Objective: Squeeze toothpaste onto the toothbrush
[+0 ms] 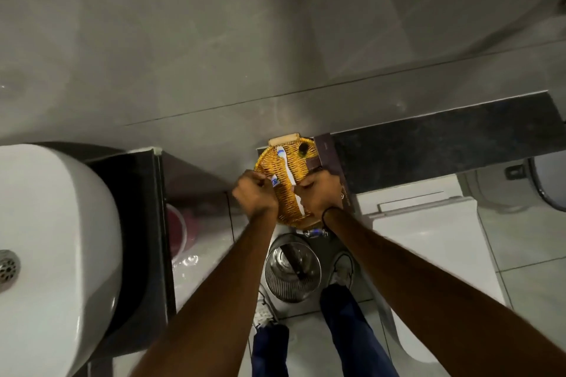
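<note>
A white toothbrush (287, 169) lies lengthwise in a round woven yellow basket (267, 159) on a narrow ledge, its blue-tipped head pointing away from me. My left hand (255, 194) is at the basket's left edge, closed on a small blue-and-white toothpaste tube (275, 180) whose end points toward the brush handle. My right hand (318, 193) is curled over the lower part of the toothbrush handle at the basket's right side. Part of the handle is hidden under that hand.
A small dark object (303, 148) sits in the basket's far right. A dark box (329, 156) leans beside it on the black ledge (444, 144). A white sink (61, 239) is at left, a steel bin (292, 272) stands below, and a white toilet (428, 254) is at right.
</note>
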Motion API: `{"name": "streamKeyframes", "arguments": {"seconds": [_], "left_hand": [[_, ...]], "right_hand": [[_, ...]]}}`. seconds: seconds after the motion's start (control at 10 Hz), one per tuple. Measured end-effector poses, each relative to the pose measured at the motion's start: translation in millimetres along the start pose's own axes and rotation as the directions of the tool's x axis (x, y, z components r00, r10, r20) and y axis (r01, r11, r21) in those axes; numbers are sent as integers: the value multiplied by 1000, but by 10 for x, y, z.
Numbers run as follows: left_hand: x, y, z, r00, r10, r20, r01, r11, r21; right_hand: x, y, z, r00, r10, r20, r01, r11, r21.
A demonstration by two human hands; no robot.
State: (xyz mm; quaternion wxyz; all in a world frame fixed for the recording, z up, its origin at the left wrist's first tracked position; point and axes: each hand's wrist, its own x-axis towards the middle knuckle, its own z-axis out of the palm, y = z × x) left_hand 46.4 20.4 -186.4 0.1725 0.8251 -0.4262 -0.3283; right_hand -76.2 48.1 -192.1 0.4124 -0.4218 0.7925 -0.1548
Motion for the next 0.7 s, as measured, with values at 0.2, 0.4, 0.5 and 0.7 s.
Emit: {"name": "streamKeyframes", "arguments": {"seconds": [0.2,0.4,0.5,0.7], "left_hand": [[-9,-69,52,949,253,190,-300,910,287],[18,-95,-158,914,318,252,-390,861,327],[-68,-37,-435,837,458,300,-542,768,341],[-314,490,-1219,414,856,310,-871,274,409]], "right_hand": [[81,-61,110,999,-36,12,37,981,-188],[23,-129,-45,997,-76,-34,66,973,-220],[-137,-225,-295,989,-132,-67,117,975,-189],[-790,-764,-1158,904,-312,-292,262,944,-200]]}}
